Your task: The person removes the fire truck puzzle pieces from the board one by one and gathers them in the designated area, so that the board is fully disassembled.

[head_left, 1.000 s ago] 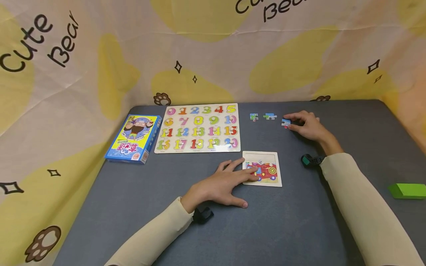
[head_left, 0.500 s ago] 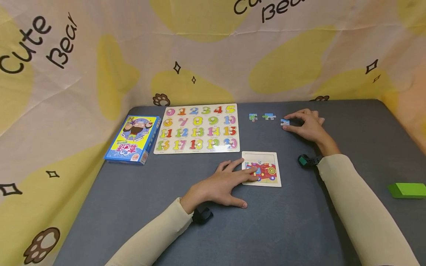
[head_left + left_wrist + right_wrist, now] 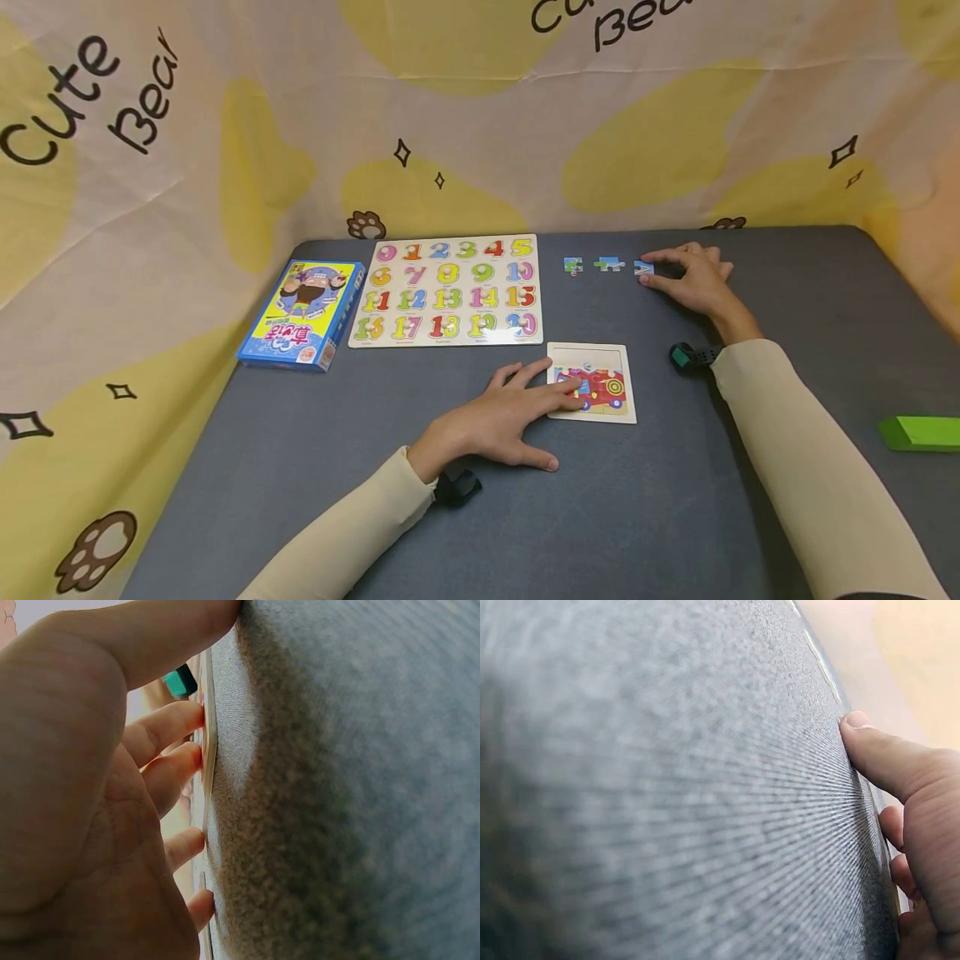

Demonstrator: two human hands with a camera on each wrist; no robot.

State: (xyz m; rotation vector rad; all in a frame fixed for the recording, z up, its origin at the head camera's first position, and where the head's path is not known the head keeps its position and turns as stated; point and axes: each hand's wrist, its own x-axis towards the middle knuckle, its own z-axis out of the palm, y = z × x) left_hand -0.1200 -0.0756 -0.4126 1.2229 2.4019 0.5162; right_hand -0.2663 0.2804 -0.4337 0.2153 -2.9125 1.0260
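My right hand point(image 3: 693, 279) pinches a small blue-and-white jigsaw piece point(image 3: 642, 267) between thumb and forefinger at the back of the table. To its left lie two blue-and-green jigsaw pieces, a middle one point(image 3: 609, 263) and a left one point(image 3: 573, 265), roughly in line with it. My left hand point(image 3: 498, 419) rests with spread fingers on a small jigsaw tray point(image 3: 626, 412) showing a red vehicle; its upper strip is bare. Those fingertips touch the tray's face and left rim, and the left wrist view shows the fingers point(image 3: 171, 776) along the tray edge. In the right wrist view the thumb point(image 3: 877, 754) hides the piece.
A number puzzle board point(image 3: 450, 337) lies left of the pieces. Beside it, at far left, is a blue and yellow box point(image 3: 300, 312). A green block point(image 3: 922, 433) sits at the right edge. A patterned cloth point(image 3: 465, 108) hangs behind the grey table point(image 3: 637, 517).
My right hand has shifted the pinched jigsaw piece slightly away from me, into line with the other two. The left hand stays where it was on the tray.
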